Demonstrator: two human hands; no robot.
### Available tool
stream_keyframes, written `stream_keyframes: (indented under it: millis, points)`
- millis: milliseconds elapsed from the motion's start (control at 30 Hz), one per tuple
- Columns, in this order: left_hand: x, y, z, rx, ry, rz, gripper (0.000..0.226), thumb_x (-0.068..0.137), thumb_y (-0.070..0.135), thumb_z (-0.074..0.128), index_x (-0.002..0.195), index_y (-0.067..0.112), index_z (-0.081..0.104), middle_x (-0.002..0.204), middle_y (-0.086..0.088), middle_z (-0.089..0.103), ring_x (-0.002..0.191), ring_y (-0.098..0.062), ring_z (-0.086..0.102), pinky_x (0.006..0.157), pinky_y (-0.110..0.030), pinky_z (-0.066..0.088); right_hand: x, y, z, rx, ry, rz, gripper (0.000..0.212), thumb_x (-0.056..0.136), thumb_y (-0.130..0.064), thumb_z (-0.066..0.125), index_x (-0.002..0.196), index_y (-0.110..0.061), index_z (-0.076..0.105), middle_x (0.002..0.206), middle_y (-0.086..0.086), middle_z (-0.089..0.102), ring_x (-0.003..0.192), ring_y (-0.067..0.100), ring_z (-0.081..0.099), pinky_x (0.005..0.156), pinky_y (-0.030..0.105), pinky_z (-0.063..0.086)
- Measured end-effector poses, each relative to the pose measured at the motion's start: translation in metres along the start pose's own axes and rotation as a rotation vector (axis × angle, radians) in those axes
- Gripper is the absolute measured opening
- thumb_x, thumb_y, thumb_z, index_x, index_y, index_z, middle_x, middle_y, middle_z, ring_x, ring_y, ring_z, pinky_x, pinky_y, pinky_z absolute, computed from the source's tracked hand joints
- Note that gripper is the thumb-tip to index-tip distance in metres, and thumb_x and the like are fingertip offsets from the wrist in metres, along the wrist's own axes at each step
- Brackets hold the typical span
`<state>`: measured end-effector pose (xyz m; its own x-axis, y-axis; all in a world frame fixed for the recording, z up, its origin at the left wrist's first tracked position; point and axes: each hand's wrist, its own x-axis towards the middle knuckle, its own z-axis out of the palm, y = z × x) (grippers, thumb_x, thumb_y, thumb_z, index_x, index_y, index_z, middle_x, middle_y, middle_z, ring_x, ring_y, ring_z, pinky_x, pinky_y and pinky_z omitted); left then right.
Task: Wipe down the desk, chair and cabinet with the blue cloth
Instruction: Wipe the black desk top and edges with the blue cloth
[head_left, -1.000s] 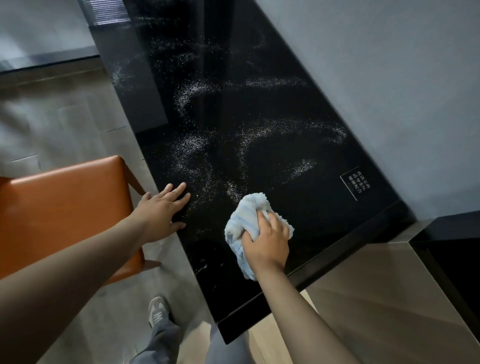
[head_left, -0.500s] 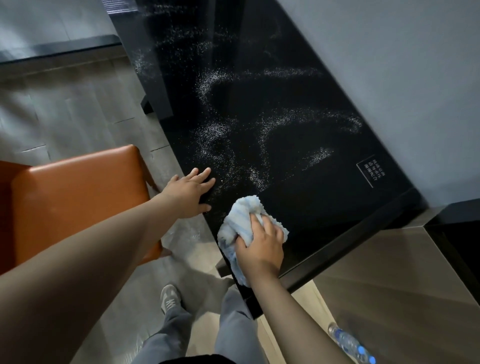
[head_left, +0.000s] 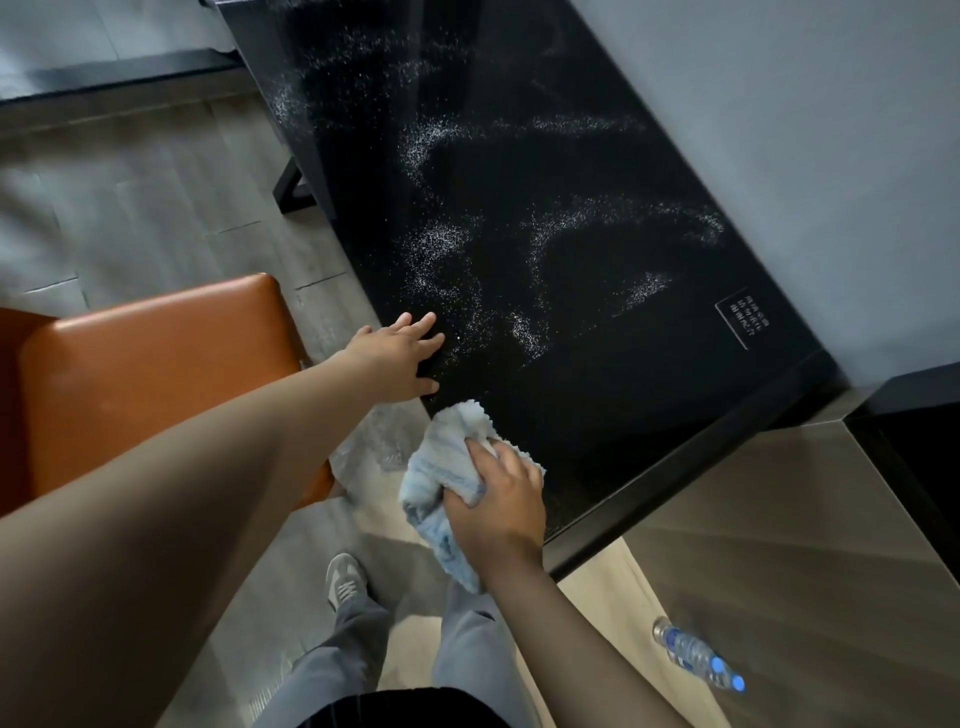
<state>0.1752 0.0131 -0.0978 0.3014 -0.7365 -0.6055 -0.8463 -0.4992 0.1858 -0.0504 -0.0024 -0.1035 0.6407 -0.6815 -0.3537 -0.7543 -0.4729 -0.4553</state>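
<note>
My right hand (head_left: 501, 504) clutches the cloth (head_left: 441, 467) at the desk (head_left: 623, 415) edge, lower centre, to wipe. My left hand (head_left: 400, 358) lies flat, bracing me.

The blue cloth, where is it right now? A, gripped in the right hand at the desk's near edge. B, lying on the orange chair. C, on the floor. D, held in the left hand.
A: the right hand grips the bunched blue cloth at the near edge of the black desk, while the left hand rests flat on the desk.
</note>
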Motion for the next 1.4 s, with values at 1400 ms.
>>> stream_keyframes:
  millis: [1400]
  points:
    - [0.142,0.102,-0.072,-0.11,0.145,-0.249,0.121,0.061,0.087,0.051,0.152,0.03,-0.004,0.159,-0.001,-0.017,0.146,-0.036,-0.009,0.117,-0.055,0.011,0.353,0.219,-0.285,-0.05,0.565,0.213,0.036,0.083,-0.045,0.055,0.09,-0.012,0.069,0.094,0.012,0.067,0.084,0.036,0.061,0.069,0.036,0.047]
